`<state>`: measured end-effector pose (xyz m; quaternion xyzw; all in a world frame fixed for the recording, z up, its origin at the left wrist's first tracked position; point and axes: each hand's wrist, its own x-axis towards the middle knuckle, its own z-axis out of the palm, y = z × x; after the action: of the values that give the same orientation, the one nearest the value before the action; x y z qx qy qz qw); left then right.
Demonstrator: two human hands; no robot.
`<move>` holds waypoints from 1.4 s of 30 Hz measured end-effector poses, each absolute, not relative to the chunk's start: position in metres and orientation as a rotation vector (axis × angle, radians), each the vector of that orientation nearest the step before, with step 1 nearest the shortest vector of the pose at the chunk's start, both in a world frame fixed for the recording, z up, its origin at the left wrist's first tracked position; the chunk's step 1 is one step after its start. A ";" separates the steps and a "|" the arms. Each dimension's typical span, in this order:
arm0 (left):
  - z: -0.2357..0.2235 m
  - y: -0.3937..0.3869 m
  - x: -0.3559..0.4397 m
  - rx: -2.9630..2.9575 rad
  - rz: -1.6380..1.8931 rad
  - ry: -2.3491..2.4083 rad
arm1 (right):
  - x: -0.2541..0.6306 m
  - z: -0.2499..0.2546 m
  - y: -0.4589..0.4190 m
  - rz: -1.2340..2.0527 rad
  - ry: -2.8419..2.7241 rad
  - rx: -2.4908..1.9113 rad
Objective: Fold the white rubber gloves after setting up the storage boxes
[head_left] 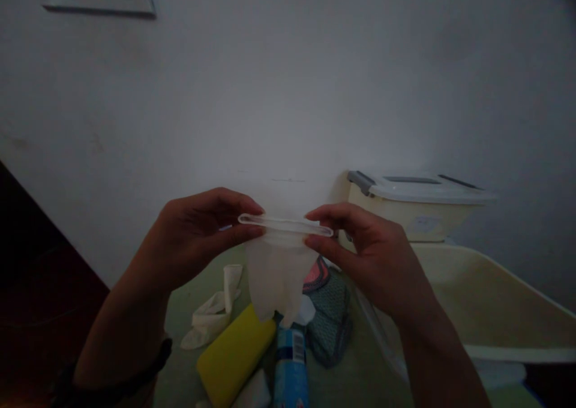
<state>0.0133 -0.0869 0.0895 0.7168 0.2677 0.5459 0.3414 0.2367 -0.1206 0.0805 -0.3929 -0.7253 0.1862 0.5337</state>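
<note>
Behind everything, a pale wall, dim and faintly stained. Below, a greenish surface, bearing the rest. At the right, a wide cream basin; behind it, near the wall, a lidded box with grey clips.

In front, a left hand and a right hand, both bare, raised to similar height. Each grip closed to a light pinch, thumb below and fingers above, on opposite sides of the cuff of a white glove, in mid-air between the two. Hangs limp from the cuff, fingers downward.

Lower right of the glove, partly hidden, a grey-green cloth with a pink patch. Lower left, a yellow sponge, lying slantwise, and just beside it a blue can. Upper left of the sponge, a second glove, loosely folded. By the sponge's lower edge, a white block, partly cut off; cannot tell what.

As for progress, apparently early: cuff caught at both sides, mouth parted to a narrow slit, but no hand inside yet. Second glove lying unworn, apart from both grips.
</note>
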 end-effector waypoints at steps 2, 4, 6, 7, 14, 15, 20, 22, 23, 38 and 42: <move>0.091 -0.089 0.011 1.912 1.441 0.760 | 0.235 0.082 -0.123 0.413 -1.770 -0.949; 0.092 -0.090 0.010 1.947 1.452 0.795 | 0.235 0.083 -0.124 0.453 -1.760 -0.959; 0.092 -0.090 0.010 1.969 1.456 0.806 | 0.237 0.084 -0.124 0.538 -1.743 -0.956; 0.092 -0.089 0.010 1.979 1.459 0.811 | 0.238 0.084 -0.123 0.588 -1.742 -0.945; 0.090 -0.086 0.006 1.995 1.481 0.841 | 0.239 0.077 -0.116 0.615 -1.734 -0.890; 0.091 -0.086 0.006 1.977 1.486 0.826 | 0.238 0.076 -0.116 0.618 -1.733 -0.867; 0.092 -0.087 0.010 1.938 1.491 0.769 | 0.236 0.077 -0.118 0.549 -1.865 -0.908; 0.092 -0.086 0.011 1.957 1.479 0.762 | 0.234 0.079 -0.119 0.522 -1.905 -0.936; 0.092 -0.086 0.011 1.967 1.472 0.753 | 0.234 0.080 -0.120 0.522 -1.914 -0.940; 0.089 -0.086 0.013 1.989 1.491 0.782 | 0.226 0.076 -0.118 0.720 -1.943 -0.890; 0.090 -0.086 0.012 1.984 1.500 0.787 | 0.226 0.072 -0.114 0.736 -1.889 -0.877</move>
<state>0.0124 -0.0861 0.0902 0.7338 0.2909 0.5547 0.2633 0.2259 -0.1143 0.0725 -0.3546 -0.7638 0.2977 0.4497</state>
